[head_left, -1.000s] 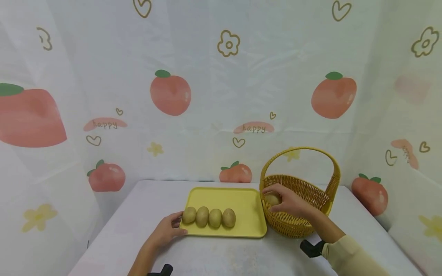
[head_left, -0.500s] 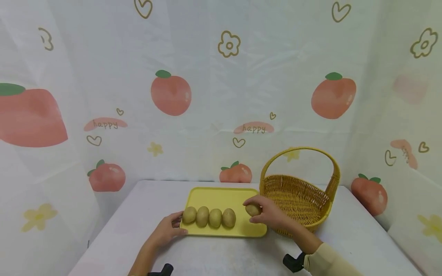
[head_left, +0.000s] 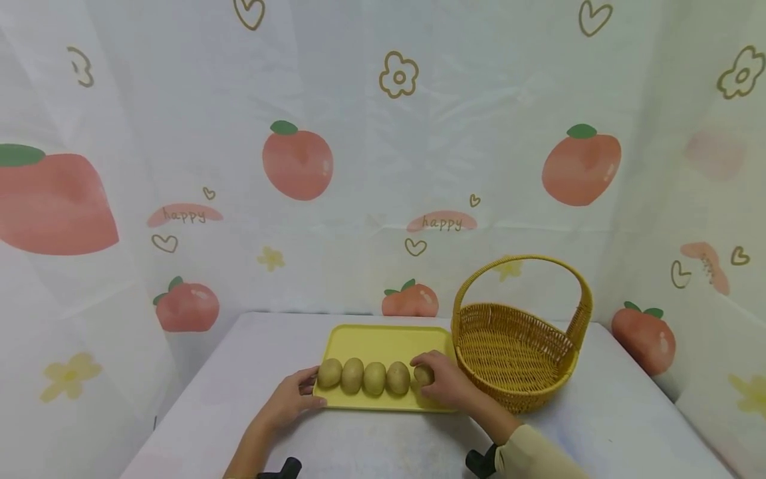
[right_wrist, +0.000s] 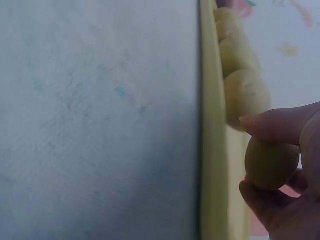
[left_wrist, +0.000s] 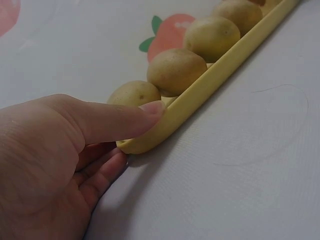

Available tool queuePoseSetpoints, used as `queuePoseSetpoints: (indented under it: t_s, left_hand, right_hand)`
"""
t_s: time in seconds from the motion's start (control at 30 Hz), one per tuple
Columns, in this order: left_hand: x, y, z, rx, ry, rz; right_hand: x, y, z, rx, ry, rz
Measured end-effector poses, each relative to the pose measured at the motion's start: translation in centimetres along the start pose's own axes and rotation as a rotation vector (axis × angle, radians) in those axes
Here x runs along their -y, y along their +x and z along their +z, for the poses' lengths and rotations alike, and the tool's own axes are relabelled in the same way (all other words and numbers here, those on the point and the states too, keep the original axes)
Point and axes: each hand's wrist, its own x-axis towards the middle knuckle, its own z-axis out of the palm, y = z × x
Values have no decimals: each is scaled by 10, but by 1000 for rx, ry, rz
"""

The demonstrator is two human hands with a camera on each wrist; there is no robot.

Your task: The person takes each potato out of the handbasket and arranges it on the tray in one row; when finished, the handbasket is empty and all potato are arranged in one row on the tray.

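A yellow tray point(head_left: 389, 340) lies on the table with a row of several potatoes point(head_left: 374, 378) along its front half. At the tray's left end my left hand point(head_left: 291, 399) grips the rim, thumb on the front corner point(left_wrist: 145, 137) and other fingers at the outer side, beside the leftmost potato point(left_wrist: 135, 94). My right hand point(head_left: 449, 382) pinches another potato point(right_wrist: 270, 165) between thumb and fingers at the right end of the row. That potato sits just right of its neighbour point(right_wrist: 245, 97); whether it touches the tray floor I cannot tell.
A woven basket point(head_left: 509, 356) with a tall arched handle stands right of the tray, close to the right forearm; no potato shows in it. A white cloth printed with fruit point(head_left: 297, 163) hangs behind the white-covered table point(head_left: 269, 339).
From inside the basket, my right hand has carried the potato leftward over the tray to the right end of the row. The left hand has kept its place on the rim.
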Motion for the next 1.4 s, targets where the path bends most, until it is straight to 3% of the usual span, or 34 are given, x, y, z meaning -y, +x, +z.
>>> queuePoseSetpoints:
  t_s: [0.5,0.63,0.97,1.07,1.2,1.4]
  left_hand:
    - [-1,-1,-2,-12,7,3]
    - [-3,-5,-2,-24,14,-23]
    - [-3,-6,0,-21,13,-21]
    - [-4,-8,1,-15,17,-30]
    - [-4,-8,1,-12,13,-37]
    - [-2,-8,-2,2,4,-19]
  right_hand:
    - [-7,1,10,47,48,36]
    - [-6,-1,11,34,81,65]
    - [-6,-8,10,10,132,99]
    - [-4,-13,9,-4,159,97]
    - [5,-26,2,-36,152,35]
    - [22,-61,-24,-39,153,-26]
